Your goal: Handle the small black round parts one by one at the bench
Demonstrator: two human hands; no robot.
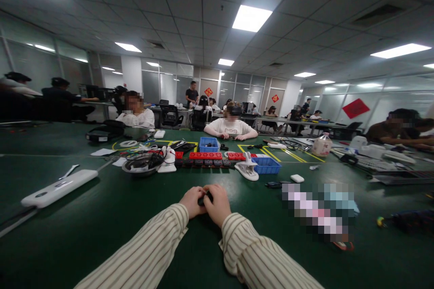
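My left hand [192, 200] and my right hand [218, 203] meet on the green table [101, 216] in front of me. Both are closed together around a small dark object [203, 198] that only peeks out between the fingers; I cannot make out what it is. Striped sleeves cover both forearms. Beyond the hands lies a row of red and black parts [206, 158], flanked by a white clip-like tool [247, 169].
A white power strip [59, 188] lies at left, a metal bowl with cables [140, 164] behind it. Blue bins [266, 165] [208, 144] stand mid-table, a small white pad [297, 178] and a bottle [322, 145] to the right. Several people sit at the far side and at other tables.
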